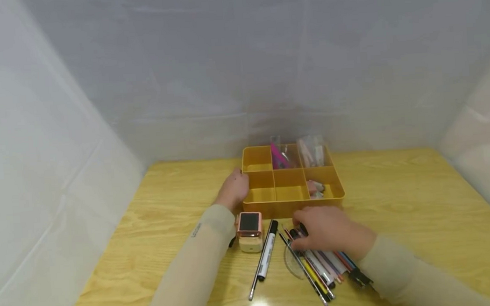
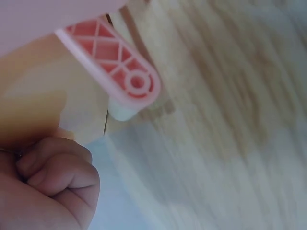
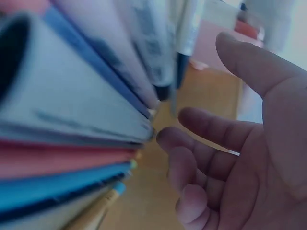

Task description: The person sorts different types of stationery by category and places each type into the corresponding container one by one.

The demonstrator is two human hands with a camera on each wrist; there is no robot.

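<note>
Marker [image 1: 267,257], pink device [image 1: 249,231] beside pens [image 1: 319,270]

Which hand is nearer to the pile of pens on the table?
The right hand: it hovers right over the pile of pens, fingers loosely spread. The left hand is farther off, resting against the left wall of the yellow organizer tray.

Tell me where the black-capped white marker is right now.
In the head view the marker lies on the table in front of the yellow tray, between the small pink device and the pile of pens under the right hand.
</note>
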